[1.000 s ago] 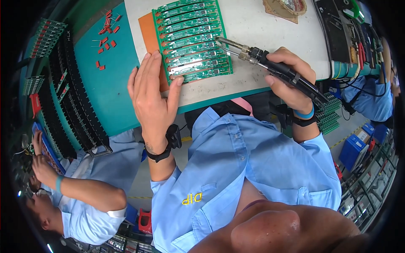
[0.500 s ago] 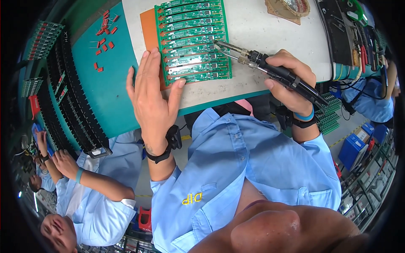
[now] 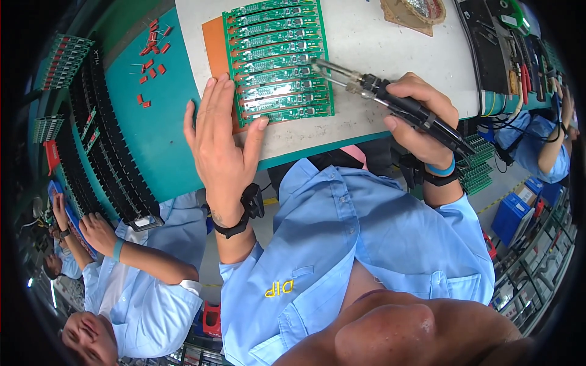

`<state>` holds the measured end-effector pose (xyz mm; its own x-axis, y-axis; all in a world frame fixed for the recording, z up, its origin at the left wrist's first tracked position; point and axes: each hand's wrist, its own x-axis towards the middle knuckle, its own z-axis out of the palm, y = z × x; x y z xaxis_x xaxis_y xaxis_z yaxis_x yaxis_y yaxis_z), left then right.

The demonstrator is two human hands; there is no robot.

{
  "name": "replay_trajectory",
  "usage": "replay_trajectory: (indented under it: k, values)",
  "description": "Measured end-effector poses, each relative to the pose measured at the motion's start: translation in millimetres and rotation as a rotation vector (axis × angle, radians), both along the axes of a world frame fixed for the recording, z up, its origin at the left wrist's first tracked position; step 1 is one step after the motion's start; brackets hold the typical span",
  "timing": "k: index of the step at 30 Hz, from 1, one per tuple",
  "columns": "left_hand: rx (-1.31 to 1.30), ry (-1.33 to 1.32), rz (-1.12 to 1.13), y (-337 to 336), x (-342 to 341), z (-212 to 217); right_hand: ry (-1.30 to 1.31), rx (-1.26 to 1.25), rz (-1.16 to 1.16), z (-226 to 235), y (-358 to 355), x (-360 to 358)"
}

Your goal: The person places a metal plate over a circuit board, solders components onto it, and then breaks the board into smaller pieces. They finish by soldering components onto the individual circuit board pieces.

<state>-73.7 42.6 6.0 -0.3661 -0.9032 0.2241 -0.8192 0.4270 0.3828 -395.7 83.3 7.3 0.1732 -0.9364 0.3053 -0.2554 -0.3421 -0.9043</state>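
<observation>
A panel of several narrow green circuit boards (image 3: pixel 281 63) lies on an orange sheet (image 3: pixel 215 46) on the white work surface. My left hand (image 3: pixel 223 143) rests flat at the panel's lower left corner, fingers spread, thumb at the bottom edge. In my right hand (image 3: pixel 427 100) is a black soldering iron (image 3: pixel 408 107) with a thin metal tube beside its shaft. Its blurred tip points left at the right part of the panel; whether it touches a board I cannot tell.
Red components with wire leads (image 3: pixel 152 46) lie scattered on the green mat (image 3: pixel 168 122). Black slotted racks (image 3: pixel 116 140) stand farther left, beside a co-worker's hands (image 3: pixel 97 235). A round solder-splashed dish (image 3: pixel 421 9) sits at the far right, near pliers (image 3: pixel 524 85) and cables.
The soldering iron's tip has shifted slightly right on the panel and is now smeared by motion. My left hand stays nearly still. The co-worker's hands on the left have moved a little.
</observation>
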Motion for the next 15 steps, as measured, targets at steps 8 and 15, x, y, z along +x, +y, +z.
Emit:
replay_trajectory:
  k: [8,15]
  values:
    - [-0.010,0.004,-0.009,-1.1,0.6,0.2,-0.081,0.030,-0.081,-0.8,-5.0,-0.9]
    - [0.016,0.009,-0.002,2.7,-1.8,1.8,-0.031,0.045,-0.045,-0.5,-5.8,0.6]
